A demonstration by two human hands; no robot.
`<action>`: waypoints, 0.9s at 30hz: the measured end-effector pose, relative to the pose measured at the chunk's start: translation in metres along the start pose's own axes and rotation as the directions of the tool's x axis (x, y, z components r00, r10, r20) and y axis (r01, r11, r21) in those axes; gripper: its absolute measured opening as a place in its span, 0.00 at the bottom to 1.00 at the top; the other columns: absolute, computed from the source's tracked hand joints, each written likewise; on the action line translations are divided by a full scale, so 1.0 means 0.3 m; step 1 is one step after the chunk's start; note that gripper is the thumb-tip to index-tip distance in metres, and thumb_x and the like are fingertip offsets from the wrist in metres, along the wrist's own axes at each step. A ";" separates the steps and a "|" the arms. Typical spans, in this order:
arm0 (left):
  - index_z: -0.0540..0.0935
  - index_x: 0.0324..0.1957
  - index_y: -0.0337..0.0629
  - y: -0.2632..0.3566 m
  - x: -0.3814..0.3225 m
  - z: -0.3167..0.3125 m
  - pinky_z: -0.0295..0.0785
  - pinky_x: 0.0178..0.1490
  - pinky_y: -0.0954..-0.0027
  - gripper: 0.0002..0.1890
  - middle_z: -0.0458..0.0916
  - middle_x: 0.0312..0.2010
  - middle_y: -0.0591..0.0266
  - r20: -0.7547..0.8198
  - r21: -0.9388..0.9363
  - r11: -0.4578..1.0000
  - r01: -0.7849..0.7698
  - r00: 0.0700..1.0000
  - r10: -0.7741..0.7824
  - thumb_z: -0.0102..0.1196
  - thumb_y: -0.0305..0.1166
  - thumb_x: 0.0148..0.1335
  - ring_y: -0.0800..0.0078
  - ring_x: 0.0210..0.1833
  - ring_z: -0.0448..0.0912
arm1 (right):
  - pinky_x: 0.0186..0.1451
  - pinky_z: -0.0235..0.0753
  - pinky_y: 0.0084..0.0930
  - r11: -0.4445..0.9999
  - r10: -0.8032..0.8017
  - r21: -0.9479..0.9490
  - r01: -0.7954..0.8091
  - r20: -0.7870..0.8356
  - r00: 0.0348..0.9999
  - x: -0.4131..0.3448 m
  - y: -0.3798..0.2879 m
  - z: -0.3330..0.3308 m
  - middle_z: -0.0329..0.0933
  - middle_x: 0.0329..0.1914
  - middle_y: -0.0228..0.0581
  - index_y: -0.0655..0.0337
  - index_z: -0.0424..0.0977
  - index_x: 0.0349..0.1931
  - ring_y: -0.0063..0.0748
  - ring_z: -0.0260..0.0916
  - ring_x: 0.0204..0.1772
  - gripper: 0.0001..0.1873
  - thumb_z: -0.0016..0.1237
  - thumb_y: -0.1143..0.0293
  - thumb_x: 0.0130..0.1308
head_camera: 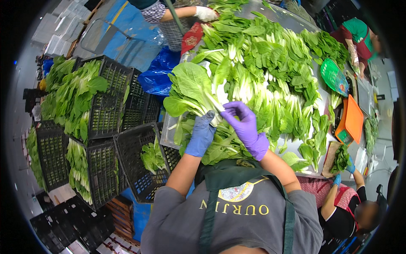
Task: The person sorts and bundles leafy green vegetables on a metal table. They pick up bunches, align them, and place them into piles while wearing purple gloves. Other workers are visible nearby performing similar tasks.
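My left hand [203, 133], in a blue glove, grips a head of leafy greens [192, 84] by its pale base. Its broad leaves fan out up and to the left, above the near left corner of a metal table. My right hand [244, 127], in a purple glove, pinches a pale leaf stalk [213, 99] of the same head near its lower end. Beneath and beyond both hands, a thick spread of loose leafy greens [269, 92] covers much of the metal table [293, 146].
Black plastic crates [109, 101] full of greens are stacked on the left; a tilted black crate [133, 158] beside me holds a few leaves. An orange scale [352, 120] and a green basket [333, 76] stand right. Co-workers' gloved hands [206, 14] work around the table.
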State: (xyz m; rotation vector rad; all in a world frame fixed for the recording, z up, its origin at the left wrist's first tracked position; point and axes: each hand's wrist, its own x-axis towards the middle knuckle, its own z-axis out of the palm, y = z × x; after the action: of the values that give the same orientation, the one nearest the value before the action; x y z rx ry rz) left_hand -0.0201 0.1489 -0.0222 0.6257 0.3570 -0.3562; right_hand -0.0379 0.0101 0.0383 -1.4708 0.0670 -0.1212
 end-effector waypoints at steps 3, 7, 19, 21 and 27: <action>0.68 0.54 0.34 -0.017 -0.002 0.003 0.74 0.57 0.68 0.31 0.77 0.44 0.58 0.144 -0.002 0.999 0.033 0.989 -0.033 0.66 0.35 0.52 0.67 0.47 0.77 | 0.36 0.73 0.19 0.961 -0.031 -0.270 0.054 0.087 0.996 -0.018 -0.003 0.002 0.76 0.29 0.35 0.65 0.75 0.39 0.21 0.72 0.31 0.11 0.55 0.74 0.56; 0.68 0.55 0.34 -0.013 0.018 0.016 0.77 0.48 0.68 0.27 0.77 0.43 0.56 0.026 0.040 0.996 0.077 0.997 -0.078 0.62 0.29 0.54 0.66 0.45 0.78 | 0.36 0.74 0.24 0.907 -0.079 -0.392 0.154 0.202 0.976 -0.020 0.022 -0.034 0.76 0.30 0.41 0.64 0.75 0.39 0.30 0.75 0.30 0.10 0.54 0.70 0.58; 0.66 0.57 0.35 -0.008 0.084 0.021 0.75 0.41 0.65 0.25 0.76 0.36 0.59 0.186 -0.240 0.909 0.341 0.935 -0.302 0.56 0.30 0.58 0.69 0.38 0.75 | 0.40 0.73 0.35 0.401 -0.056 -0.916 0.011 -0.013 0.998 0.333 0.353 -0.484 0.74 0.34 0.47 0.61 0.77 0.35 0.44 0.74 0.37 0.14 0.56 0.62 0.53; 0.66 0.58 0.35 -0.012 0.088 0.025 0.75 0.42 0.65 0.26 0.75 0.37 0.59 0.186 -0.234 0.906 0.353 0.931 -0.314 0.56 0.29 0.57 0.69 0.39 0.75 | 0.39 0.72 0.31 0.543 -0.044 -0.840 0.014 -0.012 0.999 0.336 0.344 -0.486 0.74 0.33 0.45 0.62 0.77 0.34 0.39 0.73 0.36 0.14 0.57 0.63 0.52; 0.67 0.57 0.36 -0.011 0.099 0.035 0.75 0.43 0.65 0.26 0.75 0.38 0.58 0.201 -0.292 0.873 0.391 0.918 -0.343 0.56 0.27 0.55 0.68 0.41 0.75 | 0.37 0.66 0.12 0.982 0.178 -0.046 -0.182 -0.083 0.980 0.300 0.157 -0.546 0.70 0.28 0.24 0.61 0.75 0.41 0.16 0.65 0.30 0.10 0.55 0.70 0.59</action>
State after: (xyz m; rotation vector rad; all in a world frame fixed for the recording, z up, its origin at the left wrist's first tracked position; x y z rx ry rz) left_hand 0.0069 0.1337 -0.0286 0.1984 0.3877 -0.6895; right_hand 0.0338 -0.1583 -0.0224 -1.5057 0.2690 -0.0301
